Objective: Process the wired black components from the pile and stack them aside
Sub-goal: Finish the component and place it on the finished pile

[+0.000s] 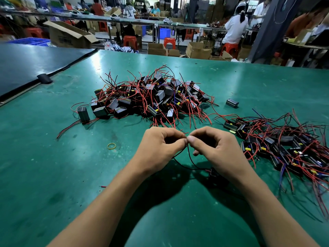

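Green tabletop [53,175] fills the head view. Over it the left hand [158,148] and right hand [217,150] meet, each with thumb and forefinger pinched on a thin black wire [190,157]. The wire loops down to a black component [216,175] lying under the right wrist. The pile [151,98] sits beyond the hands, and a second heap [284,145] spreads at the right. A yellow rubber band [111,145] lies to the left.

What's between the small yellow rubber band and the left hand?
Only bare green tabletop separates the small yellow rubber band from the left hand, per the head view.
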`<move>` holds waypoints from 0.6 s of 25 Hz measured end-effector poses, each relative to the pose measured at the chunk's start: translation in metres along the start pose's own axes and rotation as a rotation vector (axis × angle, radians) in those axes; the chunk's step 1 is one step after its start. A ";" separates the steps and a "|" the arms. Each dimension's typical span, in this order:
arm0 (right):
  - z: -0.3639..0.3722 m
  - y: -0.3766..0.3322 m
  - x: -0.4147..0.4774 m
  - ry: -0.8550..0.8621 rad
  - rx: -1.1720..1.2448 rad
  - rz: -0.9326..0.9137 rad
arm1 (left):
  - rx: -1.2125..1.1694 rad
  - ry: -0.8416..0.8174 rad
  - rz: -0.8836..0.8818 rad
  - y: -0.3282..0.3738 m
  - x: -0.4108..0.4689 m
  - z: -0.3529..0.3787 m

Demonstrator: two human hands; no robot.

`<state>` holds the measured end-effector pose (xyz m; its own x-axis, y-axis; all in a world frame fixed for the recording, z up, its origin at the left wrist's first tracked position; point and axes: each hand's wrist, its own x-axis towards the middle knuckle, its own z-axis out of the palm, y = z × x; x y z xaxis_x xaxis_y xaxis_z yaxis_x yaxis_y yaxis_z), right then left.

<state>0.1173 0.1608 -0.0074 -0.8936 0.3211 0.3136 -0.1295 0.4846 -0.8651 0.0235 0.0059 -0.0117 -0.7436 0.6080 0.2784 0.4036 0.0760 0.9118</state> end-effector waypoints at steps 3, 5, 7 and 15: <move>0.001 -0.004 0.000 0.014 -0.079 0.001 | 0.120 -0.012 0.123 -0.001 0.000 0.000; 0.000 -0.005 0.002 -0.022 -0.053 0.074 | 0.181 -0.020 0.190 -0.002 0.000 0.000; 0.001 -0.003 0.005 -0.044 0.059 0.194 | 0.232 -0.020 0.238 -0.004 0.000 0.000; -0.006 0.000 0.003 -0.136 0.162 0.166 | 0.107 -0.084 0.119 -0.004 0.000 -0.005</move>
<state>0.1170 0.1670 -0.0041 -0.9565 0.2674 0.1165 -0.0341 0.2942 -0.9551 0.0193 0.0021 -0.0143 -0.6414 0.6816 0.3522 0.5441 0.0804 0.8352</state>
